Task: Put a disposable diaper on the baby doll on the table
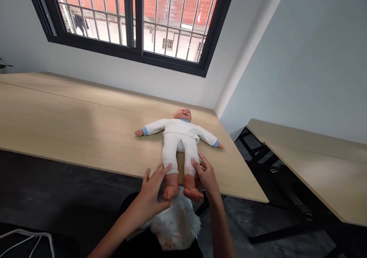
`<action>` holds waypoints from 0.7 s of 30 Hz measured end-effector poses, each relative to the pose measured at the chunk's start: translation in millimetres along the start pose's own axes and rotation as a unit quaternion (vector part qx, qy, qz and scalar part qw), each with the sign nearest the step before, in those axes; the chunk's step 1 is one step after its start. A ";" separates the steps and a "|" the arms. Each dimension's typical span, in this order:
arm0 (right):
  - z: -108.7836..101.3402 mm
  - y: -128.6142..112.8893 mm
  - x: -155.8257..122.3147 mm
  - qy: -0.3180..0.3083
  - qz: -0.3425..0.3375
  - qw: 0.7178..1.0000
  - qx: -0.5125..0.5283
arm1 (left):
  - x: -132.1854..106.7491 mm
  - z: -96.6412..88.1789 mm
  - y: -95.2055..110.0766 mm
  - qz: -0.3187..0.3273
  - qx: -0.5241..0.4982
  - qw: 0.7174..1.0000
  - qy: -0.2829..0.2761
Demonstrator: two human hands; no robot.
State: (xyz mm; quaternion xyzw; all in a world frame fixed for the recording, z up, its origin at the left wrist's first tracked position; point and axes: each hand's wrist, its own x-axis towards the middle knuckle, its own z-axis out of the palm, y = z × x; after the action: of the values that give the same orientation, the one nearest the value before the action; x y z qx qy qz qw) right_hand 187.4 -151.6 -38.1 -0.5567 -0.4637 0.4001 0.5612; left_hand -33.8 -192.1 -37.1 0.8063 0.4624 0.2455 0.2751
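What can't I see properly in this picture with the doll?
All in the head view:
Back of the doll: hidden, because it lies face up on the table.
Crinkly white thing: partly covered by the doll's feet and left hand, so I can't tell what it is.
White curved thing, bottom left: cut off by the picture's edges.
Dark thing outside: too small to make out, partly behind the bars.

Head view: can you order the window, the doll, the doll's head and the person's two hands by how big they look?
Largest to smallest:
1. Window
2. Doll
3. Left hand and right hand, too alike to rank
4. Doll's head

The hands are nearer the camera, which enlarges them.
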 end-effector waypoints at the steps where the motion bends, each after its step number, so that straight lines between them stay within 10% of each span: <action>1: 0.4 1.4 3.2 -0.004 0.004 1.000 0.009 | 1.4 -3.1 -2.3 -0.001 -0.004 1.000 0.005; 18: 1.2 7.3 7.1 0.008 -0.028 0.999 -0.027 | 0.9 -11.2 -6.1 -0.016 0.097 0.995 0.011; 21: -3.4 11.3 2.4 0.065 -0.026 0.993 -0.091 | -11.6 -10.5 7.4 0.063 0.132 0.989 0.023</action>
State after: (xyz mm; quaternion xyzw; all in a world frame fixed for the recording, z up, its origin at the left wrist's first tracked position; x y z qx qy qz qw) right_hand 192.1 -149.4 -49.0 -0.6185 -0.4749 0.3042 0.5472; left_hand -41.4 -203.2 -26.1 0.8575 0.4449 0.2173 0.1396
